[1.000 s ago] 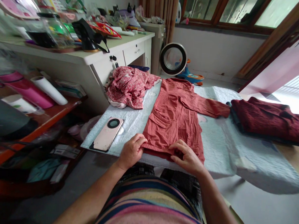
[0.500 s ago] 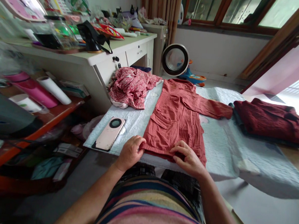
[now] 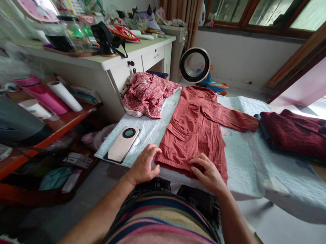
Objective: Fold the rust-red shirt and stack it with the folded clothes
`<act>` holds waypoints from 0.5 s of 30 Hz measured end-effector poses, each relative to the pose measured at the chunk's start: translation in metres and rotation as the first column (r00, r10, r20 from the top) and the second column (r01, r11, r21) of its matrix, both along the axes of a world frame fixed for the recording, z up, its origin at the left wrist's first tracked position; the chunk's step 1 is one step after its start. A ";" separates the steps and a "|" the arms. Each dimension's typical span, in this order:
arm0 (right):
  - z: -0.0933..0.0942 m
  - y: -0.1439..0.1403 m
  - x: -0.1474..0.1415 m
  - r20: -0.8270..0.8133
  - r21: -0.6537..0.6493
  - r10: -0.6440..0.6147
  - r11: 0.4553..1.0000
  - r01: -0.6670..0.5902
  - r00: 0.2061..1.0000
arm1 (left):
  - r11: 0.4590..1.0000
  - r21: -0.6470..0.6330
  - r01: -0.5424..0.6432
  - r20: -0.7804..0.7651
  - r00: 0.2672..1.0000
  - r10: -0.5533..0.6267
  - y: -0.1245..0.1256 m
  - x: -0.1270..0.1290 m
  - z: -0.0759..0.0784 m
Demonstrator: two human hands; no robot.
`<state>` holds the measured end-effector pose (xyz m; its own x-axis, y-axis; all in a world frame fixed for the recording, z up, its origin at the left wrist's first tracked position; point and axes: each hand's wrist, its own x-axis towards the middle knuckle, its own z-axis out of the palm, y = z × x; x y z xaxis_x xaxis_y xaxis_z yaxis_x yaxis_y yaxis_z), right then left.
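Observation:
A rust-red long-sleeved jacket (image 3: 184,132) lies on the padded cloth, folded lengthwise, with one sleeve stretched out to the right and a flap pocket showing. At the left corner of its gathered hem is my left hand (image 3: 144,167), thumb and fingers spread apart, fingertips at the fabric's edge. My right hand (image 3: 208,173) rests on the hem's middle with fingers loosely bent and the thumb a little apart from them. A pink phone (image 3: 123,145) lies face down to the left of the jacket.
A crumpled red floral garment (image 3: 149,93) sits behind the phone. Folded dark red clothes (image 3: 300,132) lie at the right on the pale blue padded cloth (image 3: 241,167). A cluttered desk (image 3: 106,61) and an orange-edged shelf (image 3: 54,133) stand at the left.
My left hand has let go of the hem corner, its thumb now apart from the fingers. My right hand stays at the hem. The view has shifted slightly left.

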<state>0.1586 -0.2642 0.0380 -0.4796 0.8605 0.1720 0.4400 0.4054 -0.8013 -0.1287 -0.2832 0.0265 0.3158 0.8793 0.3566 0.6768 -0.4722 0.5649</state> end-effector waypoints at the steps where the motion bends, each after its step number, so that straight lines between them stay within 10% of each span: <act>1: 0.000 0.000 0.000 0.005 -0.001 0.003 1.000 -0.002 1.000 | 1.000 -0.005 -0.010 -0.006 1.000 0.010 0.000 0.000 0.000; 15: 0.002 0.001 -0.002 -0.008 -0.037 0.034 0.999 -0.034 0.999 | 0.994 -0.090 -0.067 -0.136 0.989 0.054 0.006 0.004 0.003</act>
<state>0.1564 -0.2633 0.0399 -0.5078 0.8494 0.1441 0.4206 0.3904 -0.8190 -0.1252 -0.2776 0.0290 0.3004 0.9257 0.2300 0.7745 -0.3775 0.5076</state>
